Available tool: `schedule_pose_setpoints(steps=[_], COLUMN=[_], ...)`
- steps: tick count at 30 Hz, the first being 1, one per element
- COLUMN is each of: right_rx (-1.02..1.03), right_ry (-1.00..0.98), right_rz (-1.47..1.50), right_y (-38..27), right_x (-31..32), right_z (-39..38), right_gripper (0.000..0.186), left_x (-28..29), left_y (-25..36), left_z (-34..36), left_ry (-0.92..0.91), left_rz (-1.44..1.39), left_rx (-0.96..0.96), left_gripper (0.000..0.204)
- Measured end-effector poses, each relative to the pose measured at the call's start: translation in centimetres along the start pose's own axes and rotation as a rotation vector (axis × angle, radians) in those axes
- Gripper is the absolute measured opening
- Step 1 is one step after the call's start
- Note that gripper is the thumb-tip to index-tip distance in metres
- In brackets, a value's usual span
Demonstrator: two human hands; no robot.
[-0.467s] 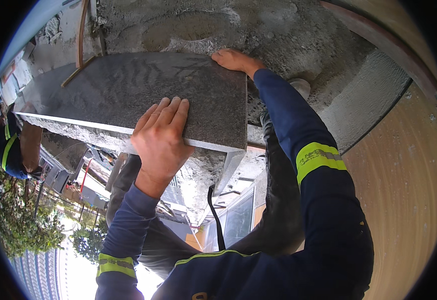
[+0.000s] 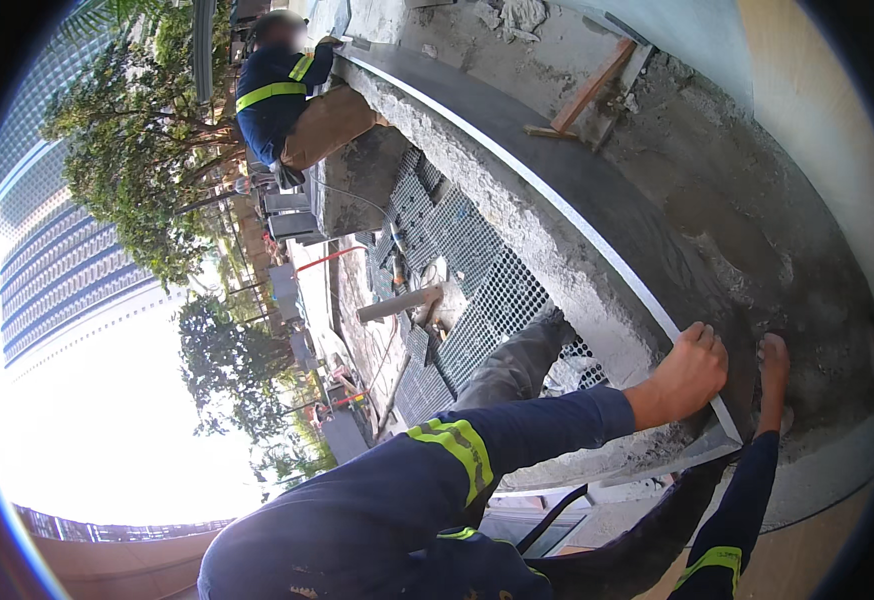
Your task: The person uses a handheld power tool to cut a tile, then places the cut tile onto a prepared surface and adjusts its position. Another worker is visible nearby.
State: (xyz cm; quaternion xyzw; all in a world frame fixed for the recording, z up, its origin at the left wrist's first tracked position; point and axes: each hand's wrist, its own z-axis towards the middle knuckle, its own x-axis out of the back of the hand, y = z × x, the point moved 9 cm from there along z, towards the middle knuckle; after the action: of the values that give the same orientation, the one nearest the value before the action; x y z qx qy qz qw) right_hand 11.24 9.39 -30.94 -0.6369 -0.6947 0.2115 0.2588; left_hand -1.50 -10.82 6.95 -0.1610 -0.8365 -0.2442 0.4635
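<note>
A long, dark grey stone slab (image 2: 597, 200) with a pale front edge lies on a rough concrete ledge (image 2: 517, 215). It runs from the upper middle down to the lower right. My left hand (image 2: 685, 375) is closed over the slab's front edge near its close end, knuckles up. Just beyond it, my right hand (image 2: 773, 375) holds the slab's back side by the same end, fingers bent; part of their grip is hidden. A wooden strip (image 2: 592, 85) leans near the slab's back edge, with a short stick at its foot.
At the slab's far end another person (image 2: 282, 95) in dark blue with reflective bands crouches, a hand on the slab. Below the ledge are black perforated panels (image 2: 487, 300) and a pipe (image 2: 399, 303). Wet grey mortar (image 2: 727, 220) covers the surface behind the slab.
My view has swung left, bringing the far person and lower ground into sight. Both hands stay on the slab; my left fingers, stretched over its top before, now look curled at its edge.
</note>
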Motion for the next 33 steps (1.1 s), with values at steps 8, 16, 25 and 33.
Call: schedule_pose_setpoints(steps=[8, 16, 25, 33], right_rx=[-0.013, -0.048, 0.045, -0.007], right_ry=[-0.202, -0.327, -0.291, -0.405], right_rz=[-0.223, -0.525, -0.854, -0.686], right_y=[-13.8, -16.9, -18.5, -30.5], right_x=[-1.5, -2.0, -3.8, -10.3], right_z=[-15.1, -15.1, -14.4, -17.2], right_gripper=[0.049, 0.052, 0.049, 0.054], left_x=[-2.0, 0.1, 6.0, 7.4], left_y=[0.3, -0.1, -11.7, -12.3], left_z=[-0.1, -0.6, -3.1, -6.2], left_ry=[-0.082, -0.083, -0.124, -0.004], left_rz=[-0.013, -0.108, -0.025, -0.137], left_rx=[0.015, -0.004, 0.133, 0.066], left_gripper=[0.028, 0.027, 0.026, 0.041])
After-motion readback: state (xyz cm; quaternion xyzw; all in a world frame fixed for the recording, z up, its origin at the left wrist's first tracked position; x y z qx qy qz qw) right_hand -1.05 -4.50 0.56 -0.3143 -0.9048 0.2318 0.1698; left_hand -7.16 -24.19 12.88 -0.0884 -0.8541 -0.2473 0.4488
